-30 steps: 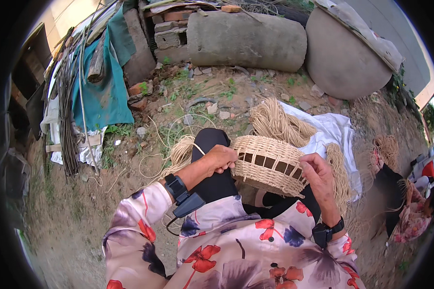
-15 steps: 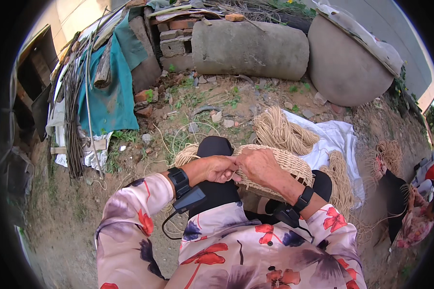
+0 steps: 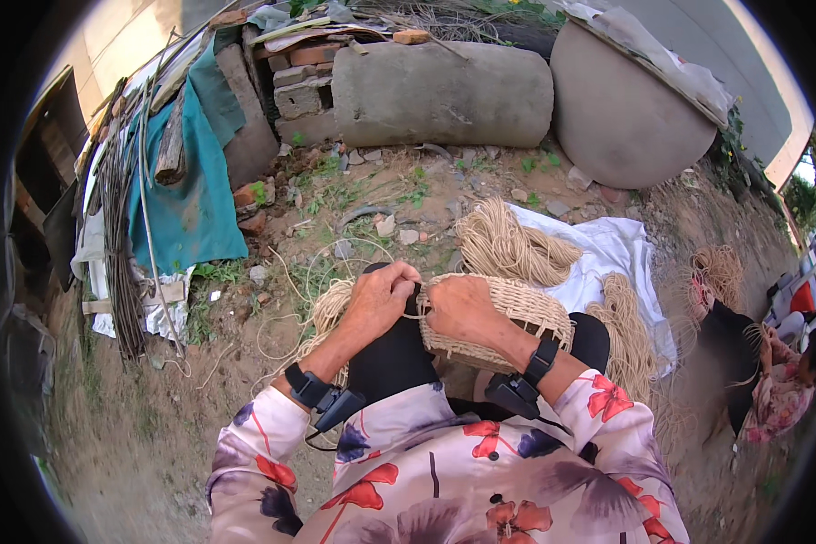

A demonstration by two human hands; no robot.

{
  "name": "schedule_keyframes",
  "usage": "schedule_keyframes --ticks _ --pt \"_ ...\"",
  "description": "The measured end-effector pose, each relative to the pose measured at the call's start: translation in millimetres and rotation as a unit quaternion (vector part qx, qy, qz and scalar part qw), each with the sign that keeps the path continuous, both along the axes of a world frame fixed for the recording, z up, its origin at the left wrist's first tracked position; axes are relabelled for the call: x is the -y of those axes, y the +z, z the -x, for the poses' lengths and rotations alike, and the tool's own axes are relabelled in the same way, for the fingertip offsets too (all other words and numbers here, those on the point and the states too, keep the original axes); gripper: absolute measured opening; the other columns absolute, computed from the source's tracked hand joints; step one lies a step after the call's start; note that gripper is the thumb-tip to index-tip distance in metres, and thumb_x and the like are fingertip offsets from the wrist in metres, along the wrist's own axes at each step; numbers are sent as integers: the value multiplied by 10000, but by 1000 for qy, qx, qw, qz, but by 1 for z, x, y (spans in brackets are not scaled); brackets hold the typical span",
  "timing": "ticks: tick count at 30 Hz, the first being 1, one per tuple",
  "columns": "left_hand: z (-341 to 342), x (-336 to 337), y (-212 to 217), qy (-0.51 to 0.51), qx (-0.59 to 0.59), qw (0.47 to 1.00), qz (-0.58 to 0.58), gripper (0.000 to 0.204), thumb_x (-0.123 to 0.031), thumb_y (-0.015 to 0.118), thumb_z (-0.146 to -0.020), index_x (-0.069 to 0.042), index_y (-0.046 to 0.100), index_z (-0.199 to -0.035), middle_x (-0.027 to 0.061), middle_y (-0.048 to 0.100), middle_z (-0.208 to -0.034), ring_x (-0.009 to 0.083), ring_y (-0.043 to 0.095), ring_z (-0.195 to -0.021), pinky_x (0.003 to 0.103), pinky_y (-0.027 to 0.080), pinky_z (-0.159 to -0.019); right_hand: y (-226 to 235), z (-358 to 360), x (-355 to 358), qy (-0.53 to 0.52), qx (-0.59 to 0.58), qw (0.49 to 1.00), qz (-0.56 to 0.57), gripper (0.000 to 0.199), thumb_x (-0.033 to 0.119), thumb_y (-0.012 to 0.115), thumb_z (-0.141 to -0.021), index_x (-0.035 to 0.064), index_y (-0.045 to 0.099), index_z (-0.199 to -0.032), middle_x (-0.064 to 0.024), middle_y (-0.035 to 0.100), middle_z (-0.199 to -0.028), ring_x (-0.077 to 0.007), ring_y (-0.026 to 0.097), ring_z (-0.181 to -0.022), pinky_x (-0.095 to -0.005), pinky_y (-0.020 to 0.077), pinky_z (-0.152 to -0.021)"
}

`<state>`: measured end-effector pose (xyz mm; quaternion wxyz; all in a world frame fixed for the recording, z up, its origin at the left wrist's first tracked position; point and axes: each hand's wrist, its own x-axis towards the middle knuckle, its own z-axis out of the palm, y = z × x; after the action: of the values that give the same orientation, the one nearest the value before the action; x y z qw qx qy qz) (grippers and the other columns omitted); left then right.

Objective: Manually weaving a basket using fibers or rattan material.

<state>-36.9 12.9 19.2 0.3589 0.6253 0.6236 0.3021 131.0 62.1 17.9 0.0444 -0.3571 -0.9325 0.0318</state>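
Hands have closed in together on the near rim of the woven straw basket (image 3: 503, 313), which rests on the person's lap; half a second ago the right hand (image 3: 462, 308) lay further along it. Left hand (image 3: 381, 295) and right now meet, fingers pressed together pinching a straw strand (image 3: 414, 315) at the rim, suggesting weaving there. Straw bundles (image 3: 508, 245) lie beyond on a white cloth (image 3: 616, 254).

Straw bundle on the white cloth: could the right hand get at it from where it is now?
Probably yes. The right hand rests on the woven basket on the lap, and the straw bundle lies on the white cloth just beyond the basket, with nothing standing between; only the basket itself needs clearing.
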Motion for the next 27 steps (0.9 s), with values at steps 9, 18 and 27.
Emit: schedule_keyframes --ticks 9,18,27 --pt "-32 19 -18 -21 463 885 38 237 -204 583 -988 -34 569 -1153 61 629 -966 128 656 -808 256 569 -698 31 -47 -13 -47 -330 796 506 147 217 661 -813 73 669 -783 14 589 -657 -65 514 -580 -225 398 -503" --pt "-29 25 -45 64 185 979 -56 128 -69 622 -924 24 681 -988 76 682 -753 101 652 -650 245 535 -564 11 -103 1 -125 -445 730 504 182 180 623 -925 45 637 -1047 19 596 -789 -29 536 -617 -179 416 -508" --pt "-50 19 -49 73 -30 961 -266 109 -29 608 -884 7 699 -932 97 691 -723 115 671 -649 297 526 -582 11 -103 14 -117 -417 769 469 142 152 614 -927 49 646 -1020 43 577 -761 -30 507 -612 -197 413 -528"
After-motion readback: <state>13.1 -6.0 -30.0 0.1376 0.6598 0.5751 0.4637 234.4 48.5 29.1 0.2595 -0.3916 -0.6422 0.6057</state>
